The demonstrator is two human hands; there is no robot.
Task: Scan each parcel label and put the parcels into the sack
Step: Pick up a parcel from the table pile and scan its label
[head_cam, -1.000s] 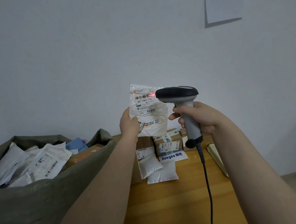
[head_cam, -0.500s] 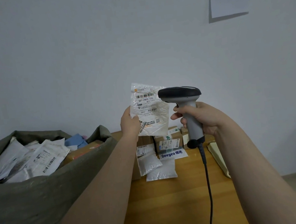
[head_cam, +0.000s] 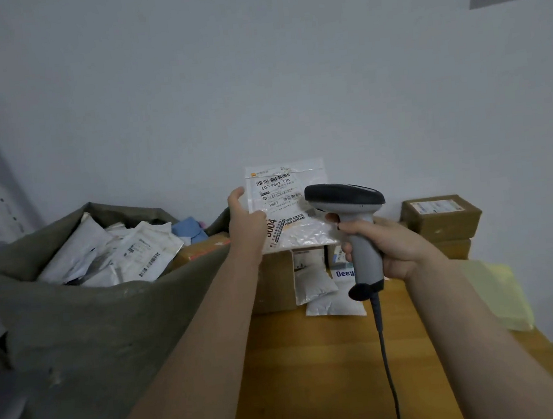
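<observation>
1. Holding a white plastic parcel upright by its left edge, my left hand pinches it between thumb and fingers, with the barcode label facing me.
2. My right hand is wrapped around the grey handle of a corded scanner. Its dark head sits just right of the label, overlapping the parcel's right edge.
3. The green sack stands open at left, heaped with labelled parcels.
4. White pouches and brown boxes lie on the wooden table behind my hands.
</observation>
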